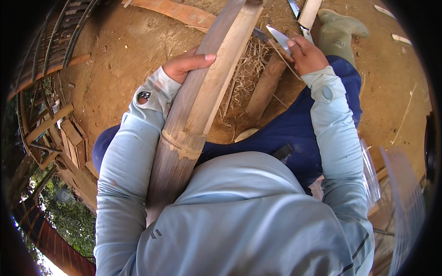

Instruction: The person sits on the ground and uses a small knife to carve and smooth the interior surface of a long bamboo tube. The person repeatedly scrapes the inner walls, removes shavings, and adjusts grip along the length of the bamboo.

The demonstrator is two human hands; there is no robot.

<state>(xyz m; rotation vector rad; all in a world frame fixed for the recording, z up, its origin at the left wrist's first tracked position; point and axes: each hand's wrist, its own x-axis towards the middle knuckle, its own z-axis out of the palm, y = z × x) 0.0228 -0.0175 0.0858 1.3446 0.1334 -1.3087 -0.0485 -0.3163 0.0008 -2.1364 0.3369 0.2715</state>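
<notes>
A thick bamboo pole (172, 154) leans against my body and slants up and away. Its right side is stripped to pale wood above the joint, while the left side stays grey-brown. My left hand (186, 65) is closed around the pole's upper half, with the thumb lying across it. To the right of the pole, my right hand (305, 55) is closed on a knife (279, 37), its pointed blade aimed up and left toward the pole. The blade is apart from the bamboo. My right fingers cover the knife's handle.
Pale shavings (246, 73) lie beside a short log (267, 87) on the dirt ground. A saw (293, 7) and a wood strip (310, 11) lie near my boot (338, 39). An orange-brown board (177, 11) is at the far side. Wooden pieces (71, 142) stand left; clear corrugated sheeting (405, 198) right.
</notes>
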